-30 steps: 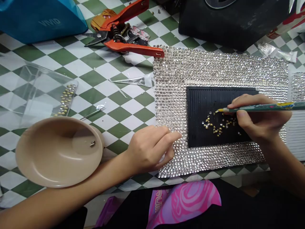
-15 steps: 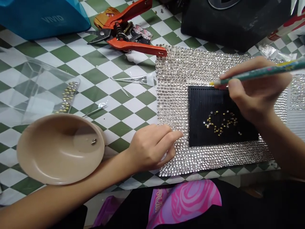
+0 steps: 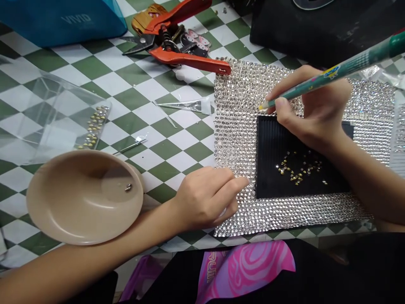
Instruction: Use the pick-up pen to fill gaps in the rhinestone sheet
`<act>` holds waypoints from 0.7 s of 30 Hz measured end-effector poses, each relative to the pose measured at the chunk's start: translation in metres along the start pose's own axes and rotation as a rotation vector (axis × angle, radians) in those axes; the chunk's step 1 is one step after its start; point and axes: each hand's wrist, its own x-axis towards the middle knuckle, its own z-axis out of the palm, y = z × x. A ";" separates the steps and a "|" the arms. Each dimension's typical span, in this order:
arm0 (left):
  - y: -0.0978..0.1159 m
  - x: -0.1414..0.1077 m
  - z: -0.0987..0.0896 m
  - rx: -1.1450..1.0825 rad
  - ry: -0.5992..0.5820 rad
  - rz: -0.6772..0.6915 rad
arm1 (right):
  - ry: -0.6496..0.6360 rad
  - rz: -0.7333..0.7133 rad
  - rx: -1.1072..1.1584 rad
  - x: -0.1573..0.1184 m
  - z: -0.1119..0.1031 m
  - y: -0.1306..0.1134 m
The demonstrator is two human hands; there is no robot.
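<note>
My right hand point(image 3: 319, 109) is closed round a green pencil point(image 3: 332, 74) with a pale tip and a yellow point. The point is at the rhinestone sheet point(image 3: 236, 131), just above the upper left corner of a black ridged tray point(image 3: 268, 177). Several small gold and clear rhinestones point(image 3: 297, 171) lie loose on the tray, which rests on the sheet. My left hand point(image 3: 209, 196) is curled, resting at the sheet's lower left edge with its index finger near the tray. Something whitish shows under its fingers, too hidden to name.
A beige bowl point(image 3: 47, 202) with a small dark piece inside stands beside my left forearm. Behind it are a clear plastic box point(image 3: 57, 101) with rhinestones and metal tweezers point(image 3: 131, 146). Orange-handled pruning shears point(image 3: 190, 59) overlap the sheet's corner. A blue container point(image 3: 63, 21) and a black bag point(image 3: 300, 36) stand farther back.
My right hand has moved left with the pencil, which now stands more steeply tilted. My left hand keeps its curled pose. The whole view has shifted slightly.
</note>
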 end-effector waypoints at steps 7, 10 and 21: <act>0.000 0.000 -0.001 -0.009 -0.005 -0.007 | -0.039 -0.025 -0.199 0.001 0.000 -0.004; 0.000 0.000 0.000 -0.020 0.000 -0.007 | 0.025 -0.063 -0.164 -0.004 -0.007 -0.006; 0.000 0.001 -0.001 0.010 -0.017 -0.002 | -0.003 0.159 -0.034 -0.085 -0.049 -0.027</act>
